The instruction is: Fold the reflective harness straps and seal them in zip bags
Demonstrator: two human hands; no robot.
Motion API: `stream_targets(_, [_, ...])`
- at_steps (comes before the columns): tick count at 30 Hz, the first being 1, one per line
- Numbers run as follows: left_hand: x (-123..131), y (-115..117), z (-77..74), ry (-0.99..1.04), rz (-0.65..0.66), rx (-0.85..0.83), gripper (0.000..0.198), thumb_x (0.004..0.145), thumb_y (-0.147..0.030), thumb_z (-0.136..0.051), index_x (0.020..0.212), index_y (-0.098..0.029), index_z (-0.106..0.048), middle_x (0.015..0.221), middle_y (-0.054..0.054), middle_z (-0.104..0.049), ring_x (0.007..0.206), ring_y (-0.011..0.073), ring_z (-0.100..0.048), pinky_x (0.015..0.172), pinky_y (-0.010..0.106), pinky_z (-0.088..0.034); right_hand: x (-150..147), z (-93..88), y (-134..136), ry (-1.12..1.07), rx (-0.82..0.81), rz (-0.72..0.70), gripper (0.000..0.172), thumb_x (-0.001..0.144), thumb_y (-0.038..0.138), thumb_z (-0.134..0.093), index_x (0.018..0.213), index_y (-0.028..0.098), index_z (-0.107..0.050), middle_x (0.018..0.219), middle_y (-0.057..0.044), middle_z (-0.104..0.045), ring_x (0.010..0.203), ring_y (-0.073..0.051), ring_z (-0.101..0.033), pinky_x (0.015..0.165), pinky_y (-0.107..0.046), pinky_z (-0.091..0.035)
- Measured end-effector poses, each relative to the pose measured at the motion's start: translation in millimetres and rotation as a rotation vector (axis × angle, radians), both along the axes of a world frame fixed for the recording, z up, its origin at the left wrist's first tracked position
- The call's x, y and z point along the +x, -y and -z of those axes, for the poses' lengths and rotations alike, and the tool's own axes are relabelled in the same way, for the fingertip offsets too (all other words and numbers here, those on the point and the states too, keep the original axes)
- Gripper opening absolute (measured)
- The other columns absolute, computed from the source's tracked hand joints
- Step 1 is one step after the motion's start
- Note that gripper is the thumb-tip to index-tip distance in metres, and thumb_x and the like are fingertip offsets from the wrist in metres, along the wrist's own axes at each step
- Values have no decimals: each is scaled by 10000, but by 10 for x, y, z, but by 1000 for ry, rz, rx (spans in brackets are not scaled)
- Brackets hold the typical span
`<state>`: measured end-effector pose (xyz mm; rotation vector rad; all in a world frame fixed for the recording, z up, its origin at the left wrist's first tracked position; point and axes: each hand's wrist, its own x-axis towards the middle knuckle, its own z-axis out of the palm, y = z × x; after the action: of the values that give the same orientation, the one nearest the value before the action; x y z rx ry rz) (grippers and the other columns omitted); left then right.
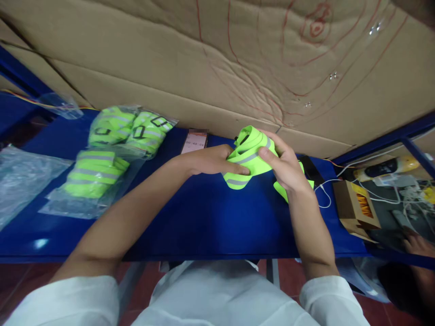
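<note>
Over the blue table (190, 217) both of my hands hold a neon-green reflective band (245, 158) with a grey stripe. My left hand (212, 159) grips its left side, fingers closed on the fabric. From the right, my right hand (284, 164) wraps over the band, thumb pressed on the stripe. A loose green end (281, 189) hangs below my right wrist.
Bagged green bands (115, 136) lie in clear plastic at the left, with more plastic bags (20, 176) at the far left. A phone (194, 141) rests by the cardboard wall (217, 59). A brown box (356, 206), white cables and another person's hand (419, 244) are at the right.
</note>
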<state>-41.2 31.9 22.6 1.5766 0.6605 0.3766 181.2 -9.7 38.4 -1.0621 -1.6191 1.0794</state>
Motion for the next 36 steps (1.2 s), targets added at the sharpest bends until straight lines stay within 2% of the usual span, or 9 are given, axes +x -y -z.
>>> stream_targets(5, [-34, 40, -91, -71, 22, 187, 416, 815, -565, -794, 845, -154, -741, 703, 0, -730, 595, 138, -650, 546, 214, -470, -4, 23, 14, -49, -81, -46, 575, 874, 588, -772, 1359, 300, -658, 1286, -30, -751, 1231, -274, -702, 1047, -421, -591])
stream_targets(8, [-15, 64, -97, -107, -92, 268, 532, 820, -666, -751, 687, -158, -663, 495, -25, -567, 419, 105, -501, 426, 222, -337, -19, 11, 7, -88, -70, 29, 605, 837, 619, -793, 1331, 295, -665, 1285, -38, -752, 1229, -282, -707, 1051, -435, -592])
stream_targets(10, [8, 67, -85, -43, -131, 265, 520, 818, -657, -761, 713, -157, -662, 509, -32, -544, 428, 91, -464, 424, 218, -301, -20, -7, -3, -128, -60, 86, 626, 812, 640, -805, 1311, 288, -668, 1281, -45, -756, 1244, -290, -703, 1050, -440, -595])
stream_targets(15, [37, 24, -40, 168, -33, 86, 448, 859, -591, -756, 880, -145, -707, 648, -9, -604, 500, 79, -456, 478, 214, -300, -8, -79, 3, -238, -46, 85, 606, 816, 637, -801, 1264, 250, -671, 1281, -74, -757, 1338, -316, -653, 1048, -439, -598])
stream_targets(19, [24, -50, 30, 216, -42, 126, 383, 853, -505, -795, 828, -135, -698, 684, 10, -650, 623, 107, -581, 594, 217, -417, 10, -111, 38, -203, 8, 95, 603, 828, 654, -781, 1262, 251, -669, 1322, -76, -736, 1355, -326, -641, 1070, -460, -586])
stream_targets(25, [155, -2, 122, 399, -265, 193, 310, 817, -339, -836, 995, -147, -670, 902, 47, -745, 788, 174, -717, 766, 298, -553, 32, -76, 82, 5, 252, 77, 632, 905, 696, -669, 1403, 315, -589, 1406, -47, -677, 1319, -311, -656, 1112, -510, -553])
stream_targets(30, [264, 80, 170, 318, -671, 268, 342, 670, -159, -870, 920, -174, -636, 953, 34, -731, 851, 189, -700, 786, 303, -536, -122, -42, 114, 262, 458, 138, 667, 917, 645, -690, 1443, 266, -535, 1488, -77, -606, 1388, -318, -581, 1206, -545, -456])
stream_targets(33, [291, 71, 213, 348, -706, 204, 282, 676, -209, -857, 811, -184, -611, 805, 8, -708, 793, 186, -683, 765, 312, -536, -208, -19, 141, 322, 549, 155, 688, 924, 619, -696, 1468, 250, -492, 1499, -102, -590, 1406, -317, -559, 1219, -553, -436])
stream_targets(36, [312, 64, 242, 493, -730, 44, 338, 646, -263, -888, 851, -188, -630, 836, -1, -731, 845, 183, -697, 819, 321, -556, -253, 14, 169, 368, 588, 181, 704, 933, 612, -686, 1496, 260, -454, 1501, -112, -580, 1395, -317, -567, 1209, -556, -446])
